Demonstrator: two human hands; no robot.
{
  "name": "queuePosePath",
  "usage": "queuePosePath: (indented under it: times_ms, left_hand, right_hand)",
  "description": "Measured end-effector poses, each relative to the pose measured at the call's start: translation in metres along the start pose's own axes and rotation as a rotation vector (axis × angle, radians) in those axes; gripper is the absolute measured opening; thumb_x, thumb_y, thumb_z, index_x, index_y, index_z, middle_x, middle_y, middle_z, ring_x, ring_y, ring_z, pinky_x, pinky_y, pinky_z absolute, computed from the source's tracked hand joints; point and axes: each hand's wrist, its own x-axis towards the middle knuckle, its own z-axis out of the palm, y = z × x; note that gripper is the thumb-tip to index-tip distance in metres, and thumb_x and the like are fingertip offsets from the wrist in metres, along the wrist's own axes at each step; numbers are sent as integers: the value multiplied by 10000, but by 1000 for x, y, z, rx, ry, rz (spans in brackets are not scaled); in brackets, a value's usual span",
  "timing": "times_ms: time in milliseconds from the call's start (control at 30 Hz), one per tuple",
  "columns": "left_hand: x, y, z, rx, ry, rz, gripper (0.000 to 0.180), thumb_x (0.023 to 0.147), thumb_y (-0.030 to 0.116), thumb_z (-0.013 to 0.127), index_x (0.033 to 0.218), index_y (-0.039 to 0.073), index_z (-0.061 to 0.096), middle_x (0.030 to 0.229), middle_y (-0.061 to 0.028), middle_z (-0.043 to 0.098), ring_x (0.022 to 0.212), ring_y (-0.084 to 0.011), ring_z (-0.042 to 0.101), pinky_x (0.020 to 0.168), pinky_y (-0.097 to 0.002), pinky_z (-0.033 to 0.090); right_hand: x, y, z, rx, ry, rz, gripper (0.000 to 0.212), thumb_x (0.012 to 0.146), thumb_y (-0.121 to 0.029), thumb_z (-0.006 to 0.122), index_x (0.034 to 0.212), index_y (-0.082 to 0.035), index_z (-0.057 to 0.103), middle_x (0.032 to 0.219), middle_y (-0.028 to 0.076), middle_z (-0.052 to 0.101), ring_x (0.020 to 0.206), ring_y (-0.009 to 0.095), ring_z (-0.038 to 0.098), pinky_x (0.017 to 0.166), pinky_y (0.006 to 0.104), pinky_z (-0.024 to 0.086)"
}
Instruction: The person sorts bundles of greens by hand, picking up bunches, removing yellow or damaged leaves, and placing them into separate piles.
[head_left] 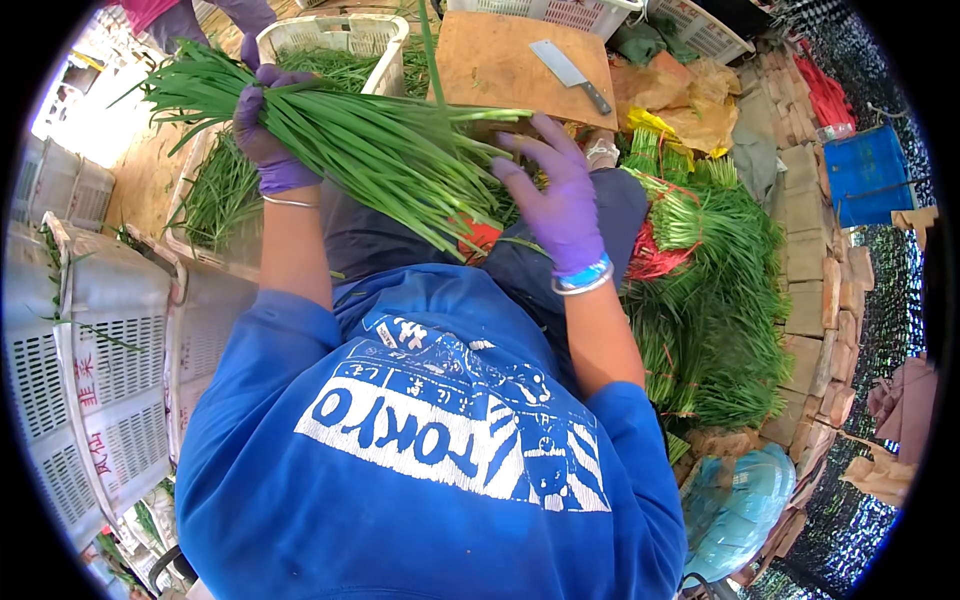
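My left hand [264,140], in a purple glove, is closed around a thick bunch of long green garlic chives [375,140]. The leaf tips fan out at the upper left, and the pale stem ends point right, over my lap. My right hand [555,200], gloved the same way, is beside those stem ends with its fingers spread; whether the fingertips touch the stems I cannot tell. A small red patch [479,236] shows below the stem ends, its kind unclear.
Ahead, a cleaver [570,75] lies on a wooden board [485,60]. A white crate [392,65] holds loose chives. To my right are piled tied chive bundles [720,270] beside a brick edge [805,290]. White crates [115,390] stand left. Another person's legs [215,20] show at upper left.
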Motion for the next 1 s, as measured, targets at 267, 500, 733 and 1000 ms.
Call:
queuePosePath:
  times_ms: [267, 500, 733, 1000]
  left_hand:
    - [0, -17, 17, -12, -110, -89, 647, 719, 33, 492, 1326, 101, 279, 747, 34, 401, 705, -113, 446, 839, -339, 343]
    - [-1, -14, 13, 31, -96, -43, 663, 715, 22, 499, 1332, 93, 265, 776, 18, 444, 715, -121, 461, 835, -337, 345]
    - [-4, -5, 5, 125, 18, 28, 624, 723, 42, 512, 1306, 100, 298, 749, 3, 438, 738, -148, 486, 857, -358, 353]
    - [-3, 10, 6, 93, -58, 114, 589, 751, 59, 508, 1302, 69, 298, 857, -20, 539, 790, -147, 512, 842, -353, 367]
  right_hand:
    - [0, 9, 52, -216, 125, -42, 267, 688, -306, 624, 830, -84, 662, 1250, 347, 286, 1163, 437, 303, 948, 449, 288]
    - [-14, 40, 43, -372, 225, -29, 156, 632, -171, 622, 665, -19, 617, 1186, 203, 451, 1093, 386, 405, 904, 449, 344]
    - [-25, 87, 40, -435, 123, 162, 180, 597, -165, 604, 588, 14, 584, 1027, 180, 531, 926, 352, 505, 804, 409, 420]
    - [-32, 89, 29, -702, -98, 182, 320, 672, -288, 627, 873, -41, 600, 957, 148, 520, 920, 307, 509, 794, 425, 409]
